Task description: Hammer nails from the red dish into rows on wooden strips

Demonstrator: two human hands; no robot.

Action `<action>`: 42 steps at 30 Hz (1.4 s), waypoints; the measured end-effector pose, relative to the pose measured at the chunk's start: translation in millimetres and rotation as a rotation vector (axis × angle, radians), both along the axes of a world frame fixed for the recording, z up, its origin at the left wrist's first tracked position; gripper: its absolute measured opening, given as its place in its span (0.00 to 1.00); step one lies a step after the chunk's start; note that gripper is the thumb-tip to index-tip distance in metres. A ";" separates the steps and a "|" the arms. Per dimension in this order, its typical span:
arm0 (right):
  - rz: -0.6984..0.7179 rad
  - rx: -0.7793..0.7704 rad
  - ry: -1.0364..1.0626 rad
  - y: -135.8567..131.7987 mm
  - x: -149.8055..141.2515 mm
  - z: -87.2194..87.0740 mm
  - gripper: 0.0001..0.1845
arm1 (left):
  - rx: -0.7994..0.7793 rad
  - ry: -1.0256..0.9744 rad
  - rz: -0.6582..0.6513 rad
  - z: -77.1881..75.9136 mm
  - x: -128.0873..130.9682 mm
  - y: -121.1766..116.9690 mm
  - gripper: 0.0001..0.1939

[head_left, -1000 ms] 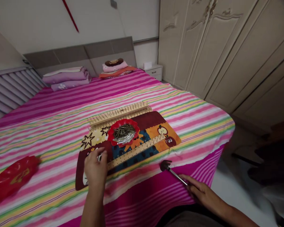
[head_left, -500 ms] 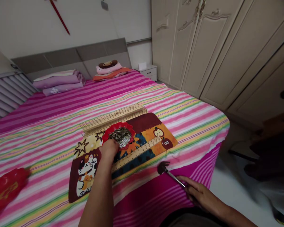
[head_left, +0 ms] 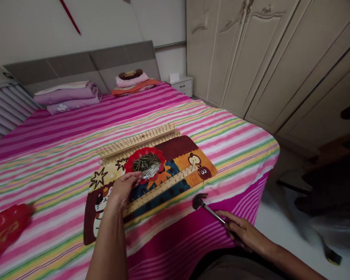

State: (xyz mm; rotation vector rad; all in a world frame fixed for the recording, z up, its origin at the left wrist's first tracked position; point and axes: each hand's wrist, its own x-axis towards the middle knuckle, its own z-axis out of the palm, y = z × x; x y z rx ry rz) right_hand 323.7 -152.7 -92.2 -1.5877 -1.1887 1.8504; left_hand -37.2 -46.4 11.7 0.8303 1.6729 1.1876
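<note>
Beside the mat (head_left: 176, 147), right hand (head_left: 240, 230) holds a hammer (head_left: 212, 211) slanting head-first forward-left; left hand's (head_left: 124, 189) grip unclear.

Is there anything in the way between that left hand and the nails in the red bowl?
Nothing visible, save perhaps the rim of the red bowl: the left hand is at its near-left edge, and the nails inside lie uncovered. The nearer wooden strip lies on the bowl's near side, not between them.
</note>
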 end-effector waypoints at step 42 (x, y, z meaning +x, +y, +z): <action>0.054 0.288 0.028 6.4 -19.8 58.8 0.27 | 0.261 0.719 0.050 -71.4 118.0 -33.7 0.11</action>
